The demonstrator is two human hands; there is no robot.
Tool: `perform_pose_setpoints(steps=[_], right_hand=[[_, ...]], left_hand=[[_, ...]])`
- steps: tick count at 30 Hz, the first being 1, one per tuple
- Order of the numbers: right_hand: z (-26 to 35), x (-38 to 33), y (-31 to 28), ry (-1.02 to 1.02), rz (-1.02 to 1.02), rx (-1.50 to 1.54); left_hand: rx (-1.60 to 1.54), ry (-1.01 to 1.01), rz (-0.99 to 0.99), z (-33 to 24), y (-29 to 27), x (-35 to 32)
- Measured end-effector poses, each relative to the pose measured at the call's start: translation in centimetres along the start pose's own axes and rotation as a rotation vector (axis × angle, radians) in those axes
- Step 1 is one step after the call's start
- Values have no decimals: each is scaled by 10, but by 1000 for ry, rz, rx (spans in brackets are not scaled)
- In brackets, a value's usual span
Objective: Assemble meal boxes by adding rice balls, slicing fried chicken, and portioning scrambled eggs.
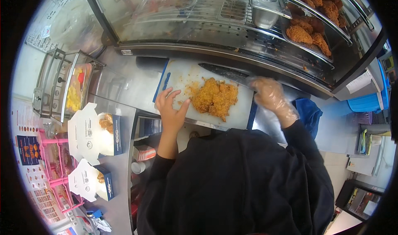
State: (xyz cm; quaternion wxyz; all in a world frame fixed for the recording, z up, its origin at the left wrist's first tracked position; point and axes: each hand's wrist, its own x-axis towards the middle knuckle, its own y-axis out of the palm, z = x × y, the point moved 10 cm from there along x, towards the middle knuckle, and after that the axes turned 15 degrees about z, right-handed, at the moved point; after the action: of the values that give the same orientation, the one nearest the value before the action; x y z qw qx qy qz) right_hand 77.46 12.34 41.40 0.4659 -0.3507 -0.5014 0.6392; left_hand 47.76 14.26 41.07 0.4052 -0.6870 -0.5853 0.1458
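Where the cutting board [186, 72] ends on its near side, a black cloth garment [248, 181] bulges in soft folds, its sleeves reaching up to left and right. Out to the left of the board, two folded-card boxes [118, 137] stand open, white inside and navy outside, with crusty brown pieces in them. By the board's left edge is the bare left hand [172, 108], fingers spread and bent, thumb held apart. Right of the board lies a crumpled dark blue cloth [309, 116].

On the middle of the board rests the fried chicken [213, 97], ragged-edged and golden-brown, its coating craggy, with loose crumbs [190, 87] scattered to its left. At the board's right edge is the right hand [267, 97], in a crinkled, shiny clear plastic glove; its fingers are blurred, so I cannot tell whether they grip the knife [222, 71]. That long, dark, tapering blade lies along the board's far side, point leftward.

Beyond the board runs a glass-and-metal cabinet [186, 52]; past the board's far right corner, rough brown fried pieces [300, 34] sit on racks beside a smooth steel container [265, 13].
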Motion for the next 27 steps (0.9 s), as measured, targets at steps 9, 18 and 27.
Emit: perform_pose_setpoints(steps=[9,18,27], right_hand=[[-25,-16,12,256,171,-139],[60,-19,23,203,528,29],[41,-12,85,238,694,157]], left_hand=[[59,221,-54,-35,-10,44],[289,495,400,-45,78,96],[162,373,428,-8,109,88]])
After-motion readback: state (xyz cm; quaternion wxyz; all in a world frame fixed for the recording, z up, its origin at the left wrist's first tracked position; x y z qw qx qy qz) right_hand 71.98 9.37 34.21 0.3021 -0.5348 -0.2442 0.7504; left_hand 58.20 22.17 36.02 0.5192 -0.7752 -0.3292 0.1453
